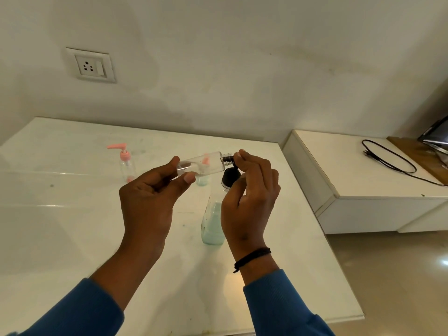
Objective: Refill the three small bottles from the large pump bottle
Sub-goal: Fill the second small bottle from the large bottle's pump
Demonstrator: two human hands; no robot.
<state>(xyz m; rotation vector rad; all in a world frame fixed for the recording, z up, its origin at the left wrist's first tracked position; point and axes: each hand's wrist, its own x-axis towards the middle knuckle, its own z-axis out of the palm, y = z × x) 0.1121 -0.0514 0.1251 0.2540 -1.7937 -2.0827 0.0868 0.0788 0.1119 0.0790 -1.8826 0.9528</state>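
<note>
My left hand [155,190] grips a small clear bottle [206,163] by its base, holding it on its side with its threaded neck pointing right. My right hand [252,190] has its fingers curled at that neck, just above the black pump head [230,177] of the large pump bottle [213,224]. The large bottle stands upright on the white table [72,214], partly filled with pale blue liquid. A second small bottle with a pink pump [126,163] stands at the back left. A third small bottle [201,180] with bluish liquid shows behind the held one, mostly hidden.
A wall socket [92,66] is on the wall above the table. To the right a lower white cabinet [351,170] carries a black cable [388,161], a wooden board and the corner of a dark device [436,137]. Tiled floor shows at the lower right.
</note>
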